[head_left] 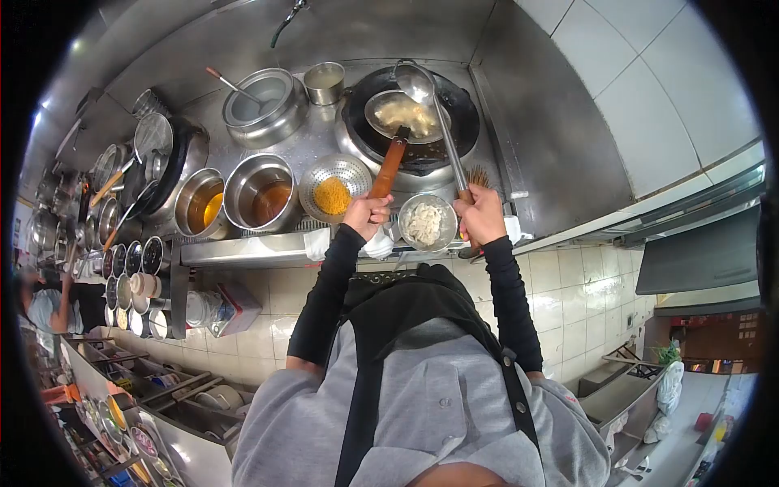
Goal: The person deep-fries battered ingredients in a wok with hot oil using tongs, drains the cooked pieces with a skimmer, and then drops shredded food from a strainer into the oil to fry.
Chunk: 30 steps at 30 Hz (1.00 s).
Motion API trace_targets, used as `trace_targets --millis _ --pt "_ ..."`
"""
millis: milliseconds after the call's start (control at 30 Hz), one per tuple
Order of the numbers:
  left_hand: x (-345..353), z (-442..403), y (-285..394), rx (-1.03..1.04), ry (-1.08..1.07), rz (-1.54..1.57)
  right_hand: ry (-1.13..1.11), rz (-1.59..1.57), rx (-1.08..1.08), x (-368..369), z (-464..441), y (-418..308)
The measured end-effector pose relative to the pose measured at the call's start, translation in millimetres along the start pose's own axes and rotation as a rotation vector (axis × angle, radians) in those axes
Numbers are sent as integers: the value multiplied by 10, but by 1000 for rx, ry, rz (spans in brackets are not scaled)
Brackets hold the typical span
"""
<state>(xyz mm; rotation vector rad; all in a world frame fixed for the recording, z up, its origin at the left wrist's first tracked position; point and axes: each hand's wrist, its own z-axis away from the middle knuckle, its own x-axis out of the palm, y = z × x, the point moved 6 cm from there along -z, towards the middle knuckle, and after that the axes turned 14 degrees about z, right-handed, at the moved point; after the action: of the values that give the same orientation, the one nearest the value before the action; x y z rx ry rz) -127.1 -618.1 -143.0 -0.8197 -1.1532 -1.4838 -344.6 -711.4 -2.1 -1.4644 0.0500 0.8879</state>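
Note:
My left hand [369, 217] is closed around the thick wooden handle [391, 164] of a round metal cooking vessel [375, 122]. Whether this is a pan or a strainer I cannot tell. Pale pieces of food [410, 116] lie in it, within the large black wok [466, 122] on the burner. In my right hand [480, 215] is the handle end of a long steel ladle [416, 84], its bowl tilted over the wok's far side. Between my hands stands a bowl [448, 237] of whitish pieces [424, 223], close to the counter's front edge.
Left of the wok are a perforated colander [310, 180] with yellow crumbs, two steel pots [235, 191] [185, 203] of amber liquid, a large lidless pot [264, 134] and a small pot [324, 84]. A bamboo brush [479, 176] lies near the right wall. Seasoning containers line the left.

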Motion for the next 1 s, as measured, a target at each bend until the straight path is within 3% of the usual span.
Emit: trace_targets --millis 333,633,1000 --pt "79 163 -54 -1 -58 -48 49 12 -44 -136 -25 -92" --pt "-51 20 -43 40 14 -113 41 20 -60 -199 -97 -139" --pt "419 440 -59 48 -5 -63 54 43 -20 -270 94 -198"
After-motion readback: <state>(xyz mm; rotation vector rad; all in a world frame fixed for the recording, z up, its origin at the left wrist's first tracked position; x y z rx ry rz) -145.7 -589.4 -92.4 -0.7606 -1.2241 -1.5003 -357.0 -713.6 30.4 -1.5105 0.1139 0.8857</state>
